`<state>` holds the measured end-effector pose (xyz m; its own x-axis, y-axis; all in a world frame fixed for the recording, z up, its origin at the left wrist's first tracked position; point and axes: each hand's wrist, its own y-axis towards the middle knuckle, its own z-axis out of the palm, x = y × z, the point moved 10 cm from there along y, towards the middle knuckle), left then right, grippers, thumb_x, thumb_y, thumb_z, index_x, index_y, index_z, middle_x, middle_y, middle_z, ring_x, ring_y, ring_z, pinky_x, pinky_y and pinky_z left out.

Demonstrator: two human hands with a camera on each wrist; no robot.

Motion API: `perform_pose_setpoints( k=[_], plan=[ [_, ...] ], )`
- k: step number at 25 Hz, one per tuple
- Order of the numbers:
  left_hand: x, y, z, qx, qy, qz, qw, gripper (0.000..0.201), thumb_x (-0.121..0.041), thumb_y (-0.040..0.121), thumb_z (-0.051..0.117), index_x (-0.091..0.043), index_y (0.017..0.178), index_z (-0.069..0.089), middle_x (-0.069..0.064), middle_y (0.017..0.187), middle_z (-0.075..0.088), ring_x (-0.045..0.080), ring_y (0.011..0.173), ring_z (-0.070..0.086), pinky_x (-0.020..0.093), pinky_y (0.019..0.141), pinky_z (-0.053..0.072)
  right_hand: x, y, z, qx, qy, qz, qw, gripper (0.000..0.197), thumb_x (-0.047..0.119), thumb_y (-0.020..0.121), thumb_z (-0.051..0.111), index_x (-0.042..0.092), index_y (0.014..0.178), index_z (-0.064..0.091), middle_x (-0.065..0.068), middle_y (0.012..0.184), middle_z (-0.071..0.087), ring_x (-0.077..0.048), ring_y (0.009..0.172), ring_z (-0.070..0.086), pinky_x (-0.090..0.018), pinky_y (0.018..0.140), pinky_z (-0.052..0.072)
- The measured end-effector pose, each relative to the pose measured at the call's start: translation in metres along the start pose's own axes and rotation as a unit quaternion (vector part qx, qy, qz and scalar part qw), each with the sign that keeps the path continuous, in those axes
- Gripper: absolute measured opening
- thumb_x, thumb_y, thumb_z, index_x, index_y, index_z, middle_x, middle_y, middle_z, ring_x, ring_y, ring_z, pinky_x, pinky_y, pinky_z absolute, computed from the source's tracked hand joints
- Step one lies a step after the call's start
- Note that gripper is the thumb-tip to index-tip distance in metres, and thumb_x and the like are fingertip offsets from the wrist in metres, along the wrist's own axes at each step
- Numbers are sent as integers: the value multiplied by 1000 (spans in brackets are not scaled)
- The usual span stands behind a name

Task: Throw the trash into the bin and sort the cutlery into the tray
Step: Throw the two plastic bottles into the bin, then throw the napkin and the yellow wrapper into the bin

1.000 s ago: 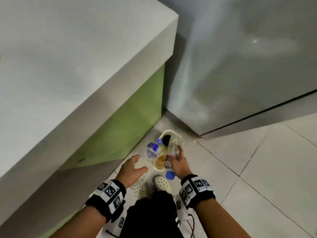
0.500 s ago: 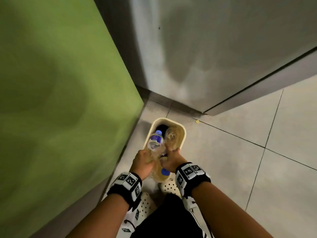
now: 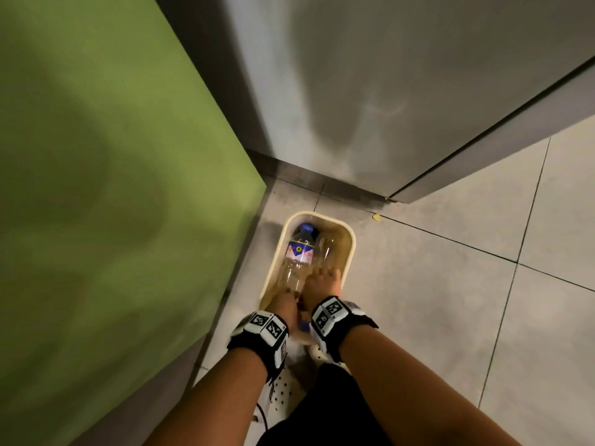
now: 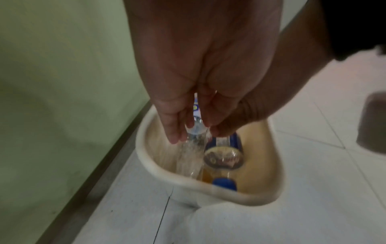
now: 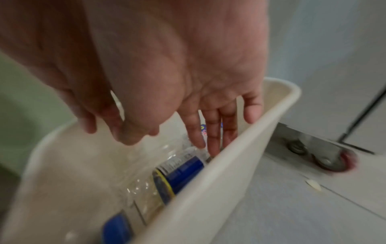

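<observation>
A cream bin (image 3: 352,244) stands on the floor in the corner. Inside it lies a clear bottle (image 3: 300,249) with a blue cap and a white label, and a second clear bottle (image 3: 325,249) beside it. My left hand (image 3: 285,309) reaches into the near end, its straight fingers (image 4: 173,132) touching the clear bottle (image 4: 188,156). My right hand (image 3: 322,281) is inside the bin too, fingers (image 5: 213,140) straight and pointing down over a blue-labelled bottle (image 5: 181,168) along the bin wall (image 5: 229,156). Neither hand grips anything.
A green cabinet panel (image 3: 112,188) rises at the left of the bin. A grey metal unit (image 3: 402,91) on a caster wheel (image 5: 334,161) stands behind it. Pale floor tiles (image 3: 450,300) spread to the right, with a small scrap (image 3: 376,216). My white shoes (image 3: 286,394) are just below the bin.
Both hands have gone down into the bin with the bottles. The bottles now lie inside it and the fingers have straightened. The head view has dropped closer to the floor.
</observation>
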<state>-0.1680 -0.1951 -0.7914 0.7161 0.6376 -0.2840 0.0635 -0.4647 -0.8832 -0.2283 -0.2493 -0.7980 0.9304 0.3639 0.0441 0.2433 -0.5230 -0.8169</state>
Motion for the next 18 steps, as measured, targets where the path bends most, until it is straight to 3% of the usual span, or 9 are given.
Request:
perform_pose_setpoints(
  k=[2,4,10,14,16,18],
  plan=[
    [-2,-35,-30,-56,-56,-24,997,45,-2,91,45,-9,134,50,12,143,47,26,131,46,29,112,35,-3,-26,-13,7,15,-7,1000,53,41,85,56,14,130,49,-8,139,45,-26,130,40,-39,106,30],
    [-10,-84,-61,-93,-85,-18,992,43,0,89,46,-10,130,55,12,139,52,25,127,51,27,110,37,-4,-66,-43,-9,70,-21,997,52,29,83,60,15,131,47,-8,140,44,-27,130,40,-41,107,32],
    [-52,-271,-144,-155,-222,6,963,34,-4,90,52,-5,123,59,11,126,64,23,114,59,20,96,41,-5,-223,-165,-27,155,-49,986,38,19,87,50,14,124,52,-11,130,56,-31,120,54,-39,103,40],
    [-80,-414,-197,-195,-291,54,935,33,0,89,52,-3,121,59,11,117,65,12,94,55,-1,66,40,39,-340,-253,-43,95,-151,983,34,20,85,48,13,117,58,-14,122,63,-30,111,60,-34,91,48],
    [-89,-483,-223,-231,-308,81,919,33,0,89,53,-4,121,59,8,109,63,7,88,55,-8,61,37,66,-391,-291,-41,68,-199,977,33,22,85,51,14,115,59,-15,121,64,-29,110,61,-32,91,48],
    [-88,-556,-241,-273,-313,101,904,32,-7,90,55,-9,121,59,1,104,62,-8,70,54,-10,59,36,103,-447,-328,-35,38,-258,965,32,23,86,53,15,117,60,-13,122,64,-27,111,60,-29,90,47]
  ],
)
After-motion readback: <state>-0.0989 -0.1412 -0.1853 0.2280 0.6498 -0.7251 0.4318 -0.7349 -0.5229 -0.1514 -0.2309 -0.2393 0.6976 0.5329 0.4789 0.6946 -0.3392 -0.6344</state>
